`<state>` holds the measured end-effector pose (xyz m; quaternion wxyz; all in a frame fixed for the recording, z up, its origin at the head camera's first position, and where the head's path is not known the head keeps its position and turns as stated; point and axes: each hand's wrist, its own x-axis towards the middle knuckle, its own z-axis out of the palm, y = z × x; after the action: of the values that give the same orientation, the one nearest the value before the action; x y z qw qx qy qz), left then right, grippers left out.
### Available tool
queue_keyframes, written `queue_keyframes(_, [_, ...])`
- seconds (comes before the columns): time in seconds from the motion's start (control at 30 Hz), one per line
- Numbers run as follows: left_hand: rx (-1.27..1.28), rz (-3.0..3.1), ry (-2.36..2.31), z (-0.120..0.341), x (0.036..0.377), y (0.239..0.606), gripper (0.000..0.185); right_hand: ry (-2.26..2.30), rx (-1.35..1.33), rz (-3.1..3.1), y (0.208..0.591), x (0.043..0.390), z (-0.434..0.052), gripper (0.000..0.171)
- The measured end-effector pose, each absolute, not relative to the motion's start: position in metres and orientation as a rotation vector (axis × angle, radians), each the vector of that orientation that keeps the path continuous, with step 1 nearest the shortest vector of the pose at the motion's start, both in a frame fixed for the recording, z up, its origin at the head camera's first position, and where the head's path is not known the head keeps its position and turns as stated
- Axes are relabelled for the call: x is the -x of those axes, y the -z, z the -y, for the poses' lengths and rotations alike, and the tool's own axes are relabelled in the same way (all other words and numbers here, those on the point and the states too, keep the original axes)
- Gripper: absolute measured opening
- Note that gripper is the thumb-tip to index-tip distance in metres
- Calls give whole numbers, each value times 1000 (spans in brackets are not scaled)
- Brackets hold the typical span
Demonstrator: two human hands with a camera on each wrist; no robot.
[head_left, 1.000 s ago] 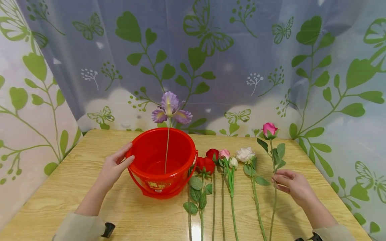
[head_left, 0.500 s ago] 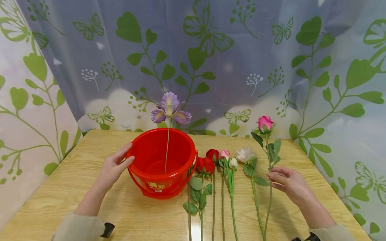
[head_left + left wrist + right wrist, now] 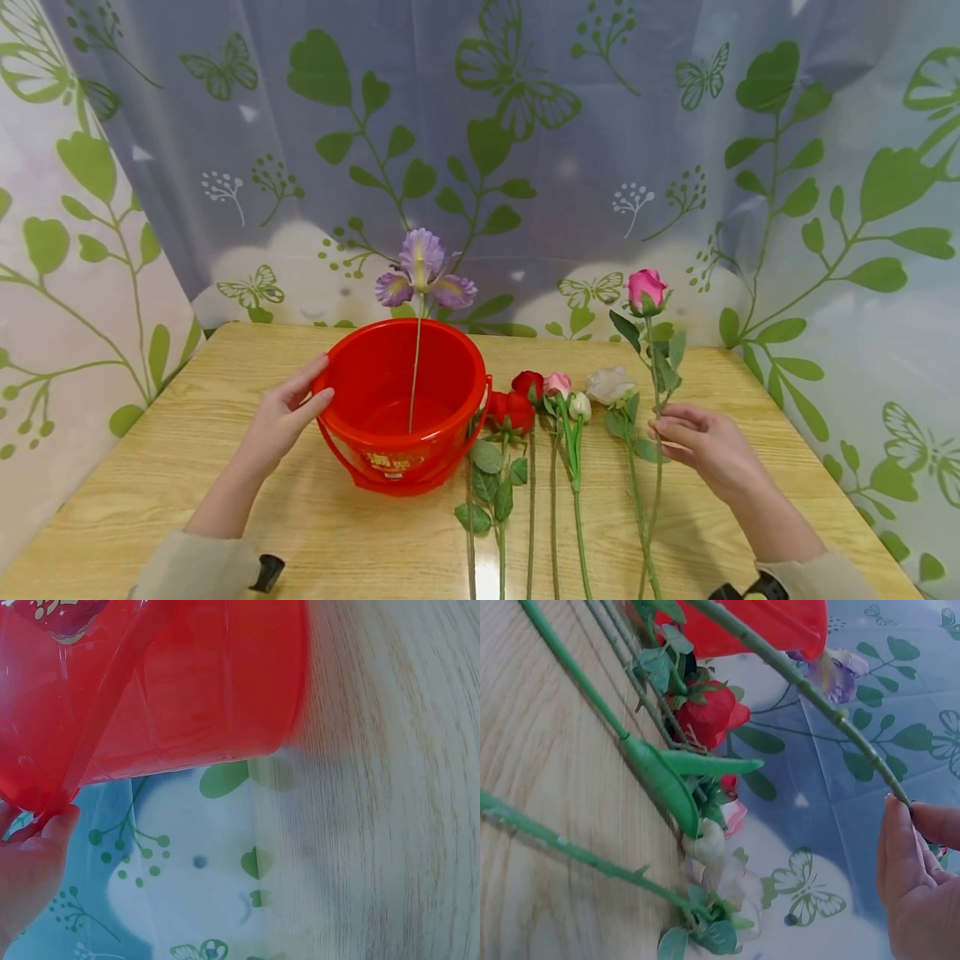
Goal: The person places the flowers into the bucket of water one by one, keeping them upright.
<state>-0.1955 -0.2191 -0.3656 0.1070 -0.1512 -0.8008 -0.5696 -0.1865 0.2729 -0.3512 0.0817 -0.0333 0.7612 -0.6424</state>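
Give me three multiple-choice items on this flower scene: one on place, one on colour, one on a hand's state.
1. Where does the purple flower stand?
A. in the red bucket
B. flat on the table
C. in the right hand

2. What colour is the bloom of the rose being lifted?
A. white
B. pink
C. yellow

3. What is the left hand doing?
A. pinching a stem
B. resting against the bucket's side
C. lying flat on the table

Answers: A, its stem runs down inside the bucket; B, the raised bloom is pink; B, its fingers lie along the rim and wall while the right hand pinches the stem.
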Motion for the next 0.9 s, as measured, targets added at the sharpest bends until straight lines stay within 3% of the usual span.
queue_keyframes(0.4, [449,2356,1670,222,196,369,53,2120,156,-2158,339,190,-252,49])
queue_keyframes(0.77, [452,2325,1697,221,198,369,53,2265,210,-2038,328,192,-232,19])
queue_keyframes(0.9, [450,2326,1693,221,198,370,52,2295,224,-2008,324,193,-224,16])
